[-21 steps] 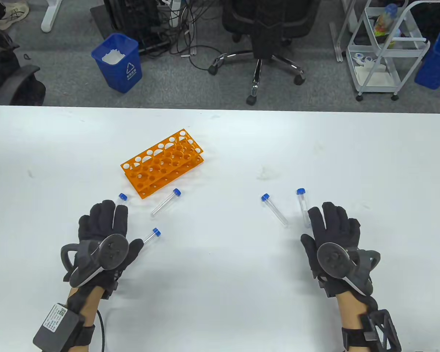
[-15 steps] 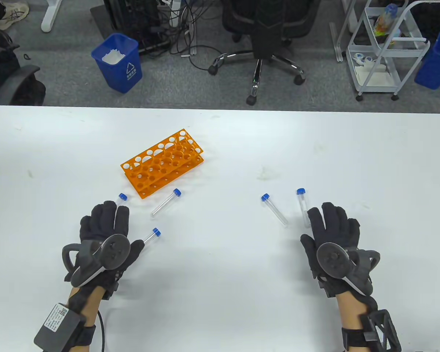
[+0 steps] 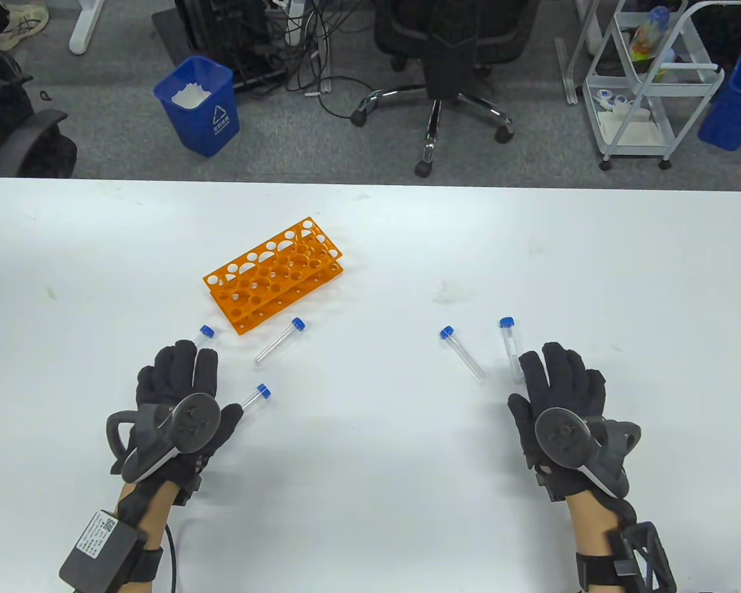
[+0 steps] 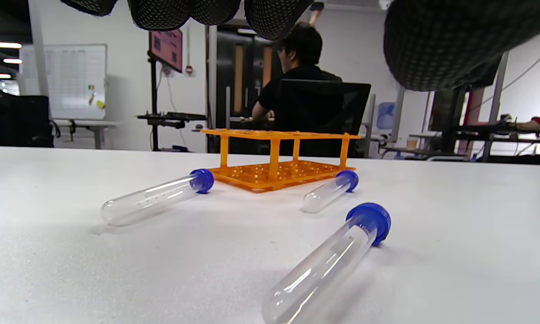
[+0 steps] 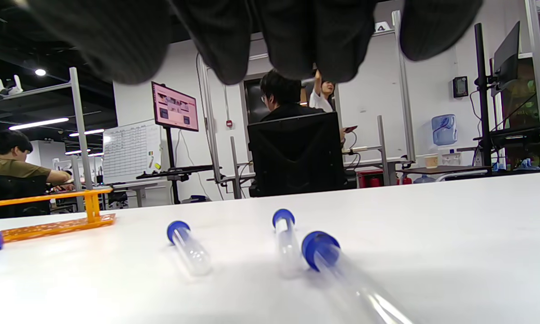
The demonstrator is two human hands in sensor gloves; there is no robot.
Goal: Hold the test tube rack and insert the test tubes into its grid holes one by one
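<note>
White table [image 3: 376,445] has the orange test tube rack [image 3: 273,273] sitting empty left of center, blue-capped test tubes [image 3: 278,340] lying loose around it. Left hand [image 3: 179,401] and right hand [image 3: 559,395] hover flat, fingers spread, gripping nothing.
</note>
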